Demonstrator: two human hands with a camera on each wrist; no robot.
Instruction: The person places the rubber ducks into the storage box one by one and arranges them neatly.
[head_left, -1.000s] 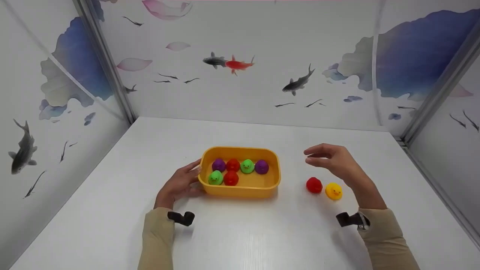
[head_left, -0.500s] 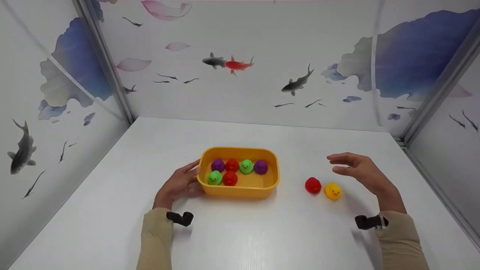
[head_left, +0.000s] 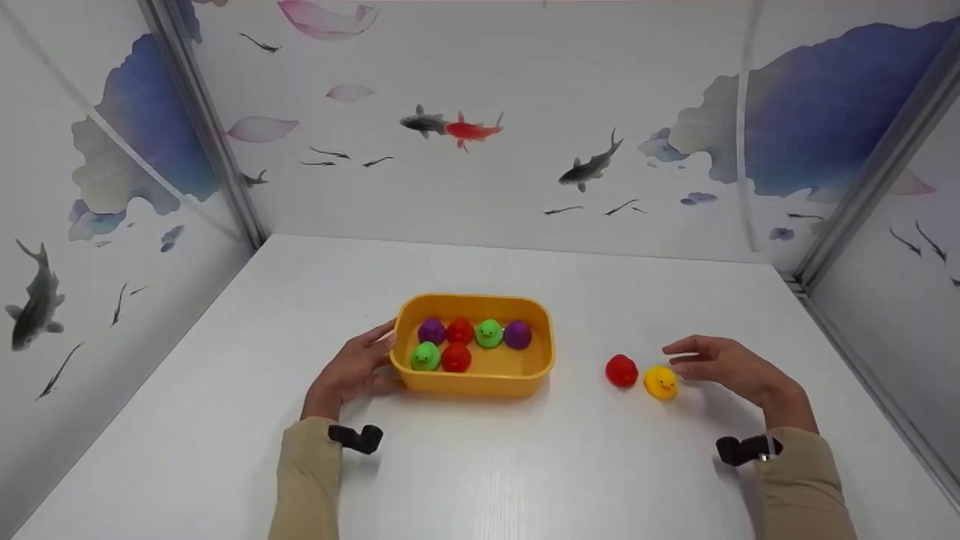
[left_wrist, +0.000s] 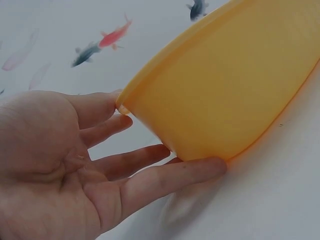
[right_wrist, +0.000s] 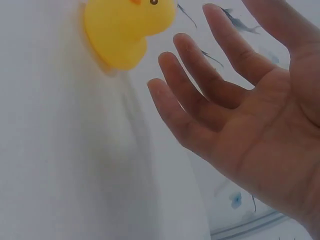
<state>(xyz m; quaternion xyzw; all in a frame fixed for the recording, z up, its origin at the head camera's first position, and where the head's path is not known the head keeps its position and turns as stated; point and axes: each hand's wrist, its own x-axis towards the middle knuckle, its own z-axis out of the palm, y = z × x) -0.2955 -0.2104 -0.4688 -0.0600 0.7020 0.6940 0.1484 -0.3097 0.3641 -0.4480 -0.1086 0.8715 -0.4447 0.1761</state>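
A yellow-orange plastic basket (head_left: 472, 385) sits mid-table with several small toy ducks in it: purple, red and green ones. Against its left end rests my left hand (head_left: 350, 375); in the left wrist view the extended fingers (left_wrist: 190, 175) touch the basket's outer wall and rim. My right hand (head_left: 739, 367) hovers just right of a yellow rubber duck (head_left: 661, 382), its fingers relaxed and holding nothing. In the right wrist view that duck (right_wrist: 125, 30) is close beyond the spread fingertips. Left of the yellow duck lies a red duck (head_left: 622, 371).
The white table (head_left: 480, 472) is enclosed by white panels (head_left: 480, 195) printed with fish and lotus leaves. Metal posts stand at both back corners. Inside the basket, a green duck (head_left: 425, 356) and a red duck (head_left: 456, 358) form the front row, with bare floor at the right.
My right hand has moved right, then down to beside the yellow duck. My left hand has stayed at the basket's left end, and the ducks lie as before.
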